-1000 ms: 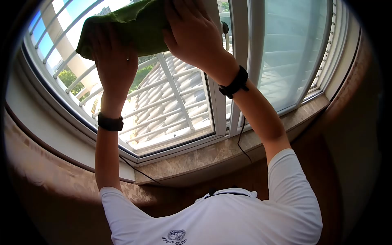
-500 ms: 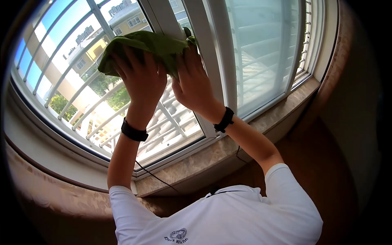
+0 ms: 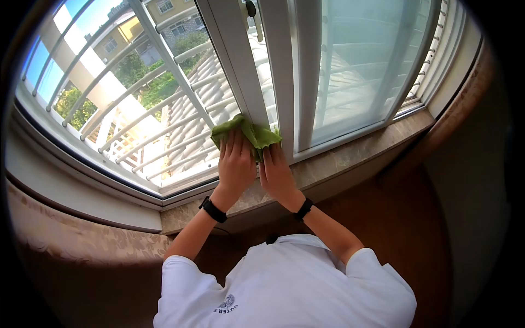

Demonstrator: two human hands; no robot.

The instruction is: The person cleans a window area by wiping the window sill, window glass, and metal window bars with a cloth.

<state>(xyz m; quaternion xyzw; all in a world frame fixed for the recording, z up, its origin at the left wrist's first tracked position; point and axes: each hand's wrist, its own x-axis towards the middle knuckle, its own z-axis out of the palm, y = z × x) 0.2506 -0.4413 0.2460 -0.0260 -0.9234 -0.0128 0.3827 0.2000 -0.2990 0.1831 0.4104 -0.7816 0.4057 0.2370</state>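
Note:
A crumpled green cloth [image 3: 244, 130] is pressed against the lower part of the white window frame [image 3: 236, 65], where the sash upright meets the bottom rail. My left hand [image 3: 237, 168] holds the cloth's left part, its fingers together and pointing up, fingertips partly covered by the fabric. Close beside it on the right, my right hand [image 3: 279, 177] grips the cloth's lower right edge, with its fingertips hidden under a fold. Both wrists wear black bands. The window handle [image 3: 251, 10] is on the frame above the cloth.
Left of the hands is a glass pane with white bars [image 3: 180, 71] outside it. A frosted sliding pane [image 3: 355, 76] stands at the right. Below runs a marble-look sill [image 3: 355, 158]. Patterned curtain fabric [image 3: 82, 235] hangs at the lower left.
Both hands have moved down the window frame with the cloth, from high up near the handle to close to the sill. The cloth is more bunched and the hands are nearer the body.

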